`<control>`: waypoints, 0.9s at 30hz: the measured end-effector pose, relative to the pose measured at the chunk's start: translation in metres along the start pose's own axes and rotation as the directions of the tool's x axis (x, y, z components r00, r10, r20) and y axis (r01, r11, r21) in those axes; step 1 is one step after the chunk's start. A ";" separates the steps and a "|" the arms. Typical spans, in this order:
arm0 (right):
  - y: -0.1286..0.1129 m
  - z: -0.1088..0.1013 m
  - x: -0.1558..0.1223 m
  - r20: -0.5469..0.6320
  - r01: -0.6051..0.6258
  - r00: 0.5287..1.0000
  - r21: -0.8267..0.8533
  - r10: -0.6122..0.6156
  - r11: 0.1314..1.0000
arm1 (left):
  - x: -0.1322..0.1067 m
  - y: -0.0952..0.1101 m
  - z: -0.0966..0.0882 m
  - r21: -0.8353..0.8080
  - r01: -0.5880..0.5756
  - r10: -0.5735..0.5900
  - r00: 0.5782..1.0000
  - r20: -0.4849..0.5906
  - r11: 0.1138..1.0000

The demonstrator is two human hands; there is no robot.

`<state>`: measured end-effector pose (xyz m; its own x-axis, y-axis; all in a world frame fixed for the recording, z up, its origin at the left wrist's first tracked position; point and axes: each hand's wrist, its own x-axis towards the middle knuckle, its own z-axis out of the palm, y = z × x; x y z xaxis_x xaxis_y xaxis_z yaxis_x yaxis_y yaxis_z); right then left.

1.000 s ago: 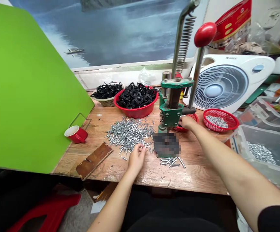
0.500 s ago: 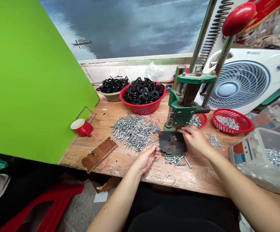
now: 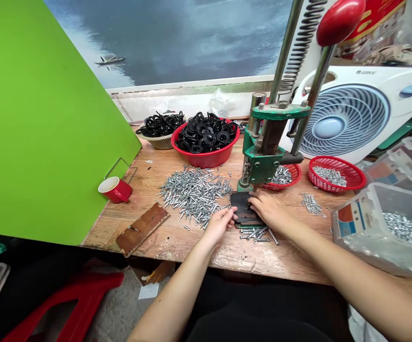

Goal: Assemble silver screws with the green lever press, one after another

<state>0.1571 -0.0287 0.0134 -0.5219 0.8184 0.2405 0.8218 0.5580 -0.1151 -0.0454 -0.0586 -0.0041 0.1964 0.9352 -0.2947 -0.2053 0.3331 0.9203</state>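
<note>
— Across the wood table, big stuff first?

— Green panel on the left, white fan far right. Green hand press right of centre, its red-knobbed lever raised.

— Next size?

— Clear bin near right, small shiny metal parts inside. Red basin on the far side, left of the press, heaped with black rings. Metal screws in a loose heap nearer, also left of the press.

— Hands?

— Right hand reaches over the black plate at the press's foot, fingers curled down (they hide what's under them), so can't tell if it grips anything. Left hand at the plate's left edge, just right of the screws, thumb and fingers close together; can't tell whether something's pinched.

— Smallest?

— Red mug left, then a few loose bolts just on the plate's near side.
</note>
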 end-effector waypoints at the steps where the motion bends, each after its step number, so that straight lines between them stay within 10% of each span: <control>1: 0.002 0.000 0.001 0.028 0.011 1.000 0.005 -0.011 1.000 | 0.003 0.000 0.001 0.062 -0.029 0.028 1.000 0.005 0.998; 8: 0.008 0.003 0.005 0.057 -0.031 0.998 0.251 0.017 0.967 | 0.029 0.010 0.013 0.317 -0.217 0.214 0.976 0.044 0.923; 16: -0.011 0.025 0.011 -0.019 -0.338 0.924 0.431 0.383 0.837 | 0.056 0.017 0.033 0.239 -0.360 0.341 0.933 0.118 0.902; 27: -0.008 0.031 0.016 -0.033 -0.339 0.913 0.497 0.407 0.799 | 0.066 0.022 0.036 0.352 -0.442 0.408 0.897 0.170 0.825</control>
<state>0.1346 -0.0158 -0.0120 -0.1340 0.9697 0.2041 0.7199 0.2368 -0.6524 -0.0022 0.0065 0.0063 0.2557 0.9543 0.1547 0.0811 -0.1807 0.9802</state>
